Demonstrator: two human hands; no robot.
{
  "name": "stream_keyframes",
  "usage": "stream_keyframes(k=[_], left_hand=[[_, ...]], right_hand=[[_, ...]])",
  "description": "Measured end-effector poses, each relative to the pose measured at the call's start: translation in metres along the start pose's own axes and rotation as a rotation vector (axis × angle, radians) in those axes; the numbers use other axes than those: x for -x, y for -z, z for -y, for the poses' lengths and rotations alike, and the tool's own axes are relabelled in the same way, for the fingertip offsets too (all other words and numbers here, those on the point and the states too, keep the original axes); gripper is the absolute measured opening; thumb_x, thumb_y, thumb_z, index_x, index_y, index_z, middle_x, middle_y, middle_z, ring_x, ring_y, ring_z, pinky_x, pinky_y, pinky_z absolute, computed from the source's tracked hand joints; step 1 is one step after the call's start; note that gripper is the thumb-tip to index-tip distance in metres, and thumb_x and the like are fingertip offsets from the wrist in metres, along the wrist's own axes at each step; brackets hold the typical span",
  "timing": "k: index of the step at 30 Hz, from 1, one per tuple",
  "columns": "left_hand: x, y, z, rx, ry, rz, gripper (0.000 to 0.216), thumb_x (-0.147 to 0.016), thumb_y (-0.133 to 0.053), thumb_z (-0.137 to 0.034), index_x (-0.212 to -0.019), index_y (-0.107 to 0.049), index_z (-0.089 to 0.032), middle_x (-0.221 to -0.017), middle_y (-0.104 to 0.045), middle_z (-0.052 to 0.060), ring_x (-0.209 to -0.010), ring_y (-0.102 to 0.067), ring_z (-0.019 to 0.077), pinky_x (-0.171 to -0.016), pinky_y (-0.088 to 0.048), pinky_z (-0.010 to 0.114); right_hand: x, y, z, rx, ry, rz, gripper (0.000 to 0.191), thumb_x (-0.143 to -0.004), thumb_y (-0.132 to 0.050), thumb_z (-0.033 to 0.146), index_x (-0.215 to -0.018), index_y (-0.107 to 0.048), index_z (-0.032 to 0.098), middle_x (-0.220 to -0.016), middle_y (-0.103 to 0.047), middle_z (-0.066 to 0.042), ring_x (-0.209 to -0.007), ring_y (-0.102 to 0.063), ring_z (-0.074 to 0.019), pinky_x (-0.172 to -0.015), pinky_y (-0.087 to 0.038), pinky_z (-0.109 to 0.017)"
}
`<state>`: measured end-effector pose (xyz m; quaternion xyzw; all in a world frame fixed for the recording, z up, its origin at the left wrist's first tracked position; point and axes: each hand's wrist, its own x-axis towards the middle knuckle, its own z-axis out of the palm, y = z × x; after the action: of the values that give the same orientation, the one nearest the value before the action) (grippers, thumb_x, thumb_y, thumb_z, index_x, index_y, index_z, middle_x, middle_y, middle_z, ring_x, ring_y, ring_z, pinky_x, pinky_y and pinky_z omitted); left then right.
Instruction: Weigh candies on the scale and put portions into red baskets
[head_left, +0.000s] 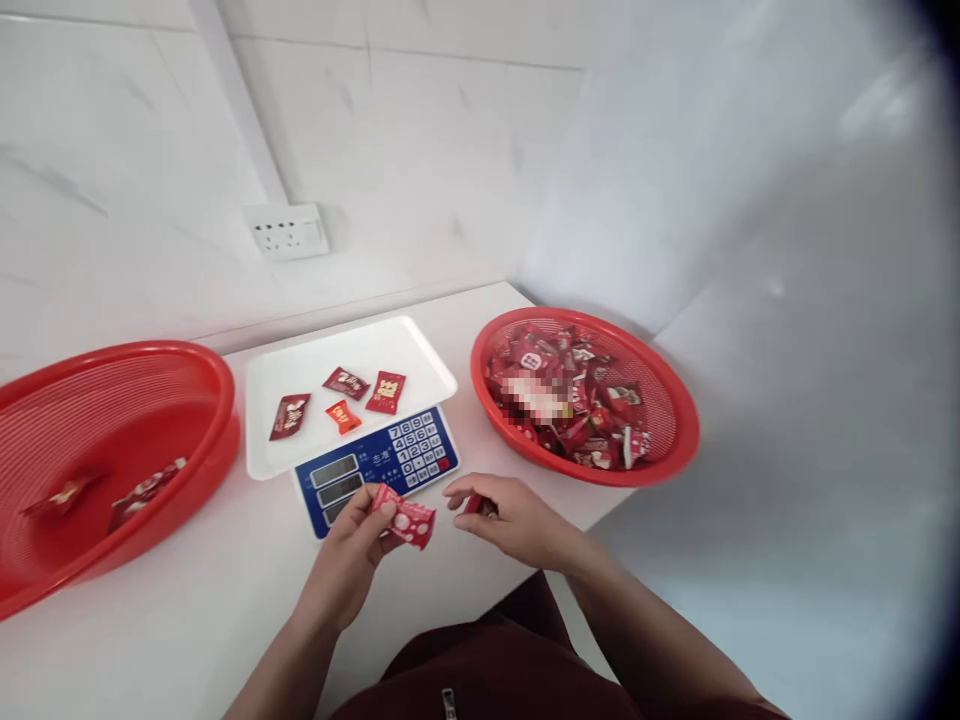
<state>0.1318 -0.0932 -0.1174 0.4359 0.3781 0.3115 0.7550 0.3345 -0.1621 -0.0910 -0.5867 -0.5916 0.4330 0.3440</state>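
My left hand (358, 535) pinches a red candy packet with pale dots (409, 520), held just in front of the scale's blue panel. Beside it, my right hand (506, 515) curls its fingers around a dark red wrapped candy (480, 506), which is partly hidden by the fingers. Behind both hands stands a digital scale (381, 462) topped with a white tray (409, 350). On that tray lie several wrapped candies: a dark red one (289, 416), another dark red one (346, 382), a red one (386, 392) and a small orange-red one (343, 416).
To the right, a red plastic basket (686, 425) is heaped with wrapped candies. At the left stands another red basket (169, 380) with a few wrapped pieces at its bottom. A wall socket (286, 232) sits above the white table (225, 590).
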Motion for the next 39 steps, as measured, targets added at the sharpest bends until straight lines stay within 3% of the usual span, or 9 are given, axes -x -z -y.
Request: stream_keyframes(k=[6,9,13,17,22,24,32,35,39], left_hand=[[-0.002,0.004,0.012,0.281,0.313,0.005,0.029,-0.070,-0.072,-0.028,-0.089,-0.053,-0.018,-0.071,-0.053,-0.005,-0.057,-0.053,0.0067,-0.054,-0.049,0.019],[-0.001,0.002,0.015,0.265,0.338,0.050,0.030,-0.071,-0.072,-0.030,-0.093,-0.055,-0.018,-0.071,-0.053,-0.005,-0.054,-0.052,0.0049,-0.050,-0.048,0.017],[-0.003,0.001,0.014,0.238,0.328,0.016,0.035,-0.070,-0.073,-0.031,-0.098,-0.056,-0.018,-0.071,-0.053,-0.005,-0.055,-0.053,0.0049,-0.051,-0.049,0.017],[-0.006,0.002,0.015,0.221,0.315,-0.011,0.039,-0.068,-0.076,-0.031,-0.099,-0.056,-0.018,-0.071,-0.053,-0.004,-0.057,-0.054,0.0060,-0.052,-0.050,0.018],[-0.003,0.000,0.021,0.223,0.293,0.049,0.035,-0.070,-0.073,-0.035,-0.094,-0.054,-0.018,-0.068,-0.051,-0.005,-0.055,-0.052,0.0065,-0.051,-0.048,0.019],[-0.002,-0.001,0.024,0.215,0.282,0.080,0.035,-0.070,-0.073,-0.036,-0.093,-0.054,-0.017,-0.068,-0.051,-0.005,-0.055,-0.052,0.0074,-0.050,-0.047,0.020],[-0.006,0.003,0.034,0.183,0.287,0.126,0.041,-0.065,-0.075,-0.038,-0.092,-0.055,-0.015,-0.070,-0.053,-0.003,-0.056,-0.052,0.0079,-0.051,-0.048,0.021],[-0.006,0.004,0.036,0.183,0.282,0.140,0.044,-0.063,-0.077,-0.038,-0.093,-0.054,-0.015,-0.071,-0.054,-0.002,-0.058,-0.054,0.0087,-0.051,-0.049,0.022],[-0.006,0.005,0.036,0.210,0.278,0.150,0.046,-0.062,-0.079,-0.034,-0.096,-0.053,-0.017,-0.074,-0.055,-0.002,-0.061,-0.056,0.0093,-0.054,-0.048,0.022]], right_hand=[[0.050,0.113,0.019,0.411,-0.159,-0.473,0.038,-0.078,-0.060,0.035,-0.115,-0.059,0.028,-0.120,-0.060,-0.004,-0.108,-0.056,-0.0260,-0.093,-0.043,-0.037],[0.062,0.162,0.011,0.496,-0.345,-0.404,0.053,-0.066,-0.070,0.023,-0.118,-0.061,0.030,-0.126,-0.058,-0.003,-0.117,-0.049,-0.0320,-0.097,-0.039,-0.039],[0.056,0.183,-0.005,0.557,-0.508,-0.176,0.055,-0.058,-0.072,0.020,-0.111,-0.065,0.030,-0.116,-0.064,-0.004,-0.108,-0.055,-0.0322,-0.084,-0.046,-0.036],[0.047,0.179,-0.002,0.695,-0.480,-0.166,0.019,-0.068,-0.064,0.031,-0.085,-0.070,0.025,-0.091,-0.070,-0.002,-0.086,-0.063,-0.0263,-0.068,-0.048,-0.032],[0.043,0.161,0.026,0.635,-0.198,-0.598,0.025,-0.081,-0.052,0.045,-0.084,-0.066,0.024,-0.090,-0.070,-0.004,-0.082,-0.062,-0.0248,-0.071,-0.045,-0.033],[0.030,0.141,0.031,0.555,-0.117,-0.675,0.028,-0.080,-0.053,0.050,-0.081,-0.064,0.024,-0.080,-0.069,-0.004,-0.074,-0.061,-0.0236,-0.066,-0.044,-0.034],[-0.096,0.018,0.025,-0.147,0.066,-0.306,0.034,-0.075,-0.058,0.053,-0.078,-0.064,0.020,-0.077,-0.067,-0.003,-0.070,-0.061,-0.0179,-0.064,-0.048,-0.029],[-0.121,0.001,0.033,-0.368,0.071,-0.320,0.043,-0.071,-0.063,0.051,-0.101,-0.062,0.021,-0.099,-0.068,-0.005,-0.070,-0.062,-0.0160,-0.067,-0.051,-0.031],[-0.105,0.000,0.031,-0.275,0.087,-0.326,0.047,-0.074,-0.061,0.050,-0.111,-0.059,0.023,-0.112,-0.064,-0.008,-0.074,-0.061,-0.0150,-0.066,-0.051,-0.031]])
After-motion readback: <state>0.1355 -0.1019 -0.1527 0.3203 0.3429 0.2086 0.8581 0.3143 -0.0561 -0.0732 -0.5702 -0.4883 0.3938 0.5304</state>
